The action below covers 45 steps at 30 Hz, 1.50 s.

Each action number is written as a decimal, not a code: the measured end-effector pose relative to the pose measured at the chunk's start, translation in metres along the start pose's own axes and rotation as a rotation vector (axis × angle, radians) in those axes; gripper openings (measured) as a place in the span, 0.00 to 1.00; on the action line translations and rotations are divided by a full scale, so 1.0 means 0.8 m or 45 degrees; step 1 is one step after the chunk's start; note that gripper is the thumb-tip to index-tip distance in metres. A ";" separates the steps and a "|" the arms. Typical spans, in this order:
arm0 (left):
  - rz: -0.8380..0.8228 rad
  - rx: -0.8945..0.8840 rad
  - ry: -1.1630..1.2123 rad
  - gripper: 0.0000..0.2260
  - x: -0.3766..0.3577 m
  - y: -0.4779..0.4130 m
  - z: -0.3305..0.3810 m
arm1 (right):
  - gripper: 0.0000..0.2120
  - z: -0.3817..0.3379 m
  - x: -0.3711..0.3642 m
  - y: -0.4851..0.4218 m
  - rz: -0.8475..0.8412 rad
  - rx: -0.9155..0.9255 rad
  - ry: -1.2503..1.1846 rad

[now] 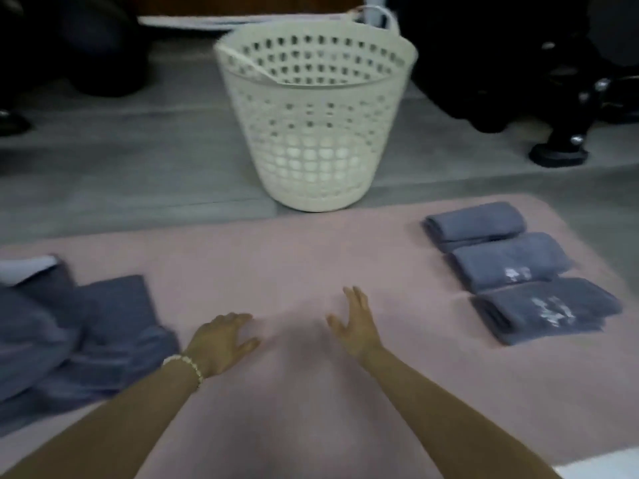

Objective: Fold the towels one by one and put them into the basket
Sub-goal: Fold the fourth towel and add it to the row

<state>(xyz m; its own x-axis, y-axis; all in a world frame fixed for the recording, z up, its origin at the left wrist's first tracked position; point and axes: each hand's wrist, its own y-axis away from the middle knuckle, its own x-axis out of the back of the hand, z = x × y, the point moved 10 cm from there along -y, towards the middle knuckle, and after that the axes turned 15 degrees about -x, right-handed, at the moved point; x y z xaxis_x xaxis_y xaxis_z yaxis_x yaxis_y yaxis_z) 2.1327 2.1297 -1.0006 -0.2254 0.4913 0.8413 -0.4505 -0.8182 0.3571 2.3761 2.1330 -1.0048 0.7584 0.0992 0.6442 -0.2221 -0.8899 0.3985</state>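
1. Both hands hold nothing. The left hand (221,344) hovers palm down with its fingers spread, and the right hand (356,323) is turned edge-on with its fingers straight and apart.
2. A pink mat (294,257) lies on the grey floor (138,150) beneath both hands.
3. The white perforated basket (311,115) stands upright on the floor at the mat's far edge.
4. A heap of unfolded towels (69,340), blue-grey, lies on the left near the left hand.
5. Three folded towels (511,261) sit in a row on the right of the mat.
6. A beaded bracelet (186,364) circles the left wrist.
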 end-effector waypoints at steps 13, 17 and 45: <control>0.486 0.538 0.004 0.31 0.016 0.260 -0.295 | 0.29 -0.205 -0.342 0.103 -0.627 0.147 0.317; 0.501 0.546 0.006 0.31 0.028 0.274 -0.335 | 0.32 -0.242 -0.385 0.102 -0.657 0.146 0.279; 1.050 -0.361 0.977 0.08 0.335 0.220 -0.143 | 0.33 -0.421 -0.222 0.165 -0.810 0.166 -0.536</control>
<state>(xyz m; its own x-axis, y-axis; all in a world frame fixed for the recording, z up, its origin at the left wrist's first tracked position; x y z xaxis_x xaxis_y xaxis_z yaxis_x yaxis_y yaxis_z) 1.8942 2.1518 -0.7585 -0.9611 -0.0280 0.2747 -0.0786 -0.9258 -0.3697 2.0057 2.1480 -0.8464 0.8909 0.4543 0.0039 0.3885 -0.7663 0.5117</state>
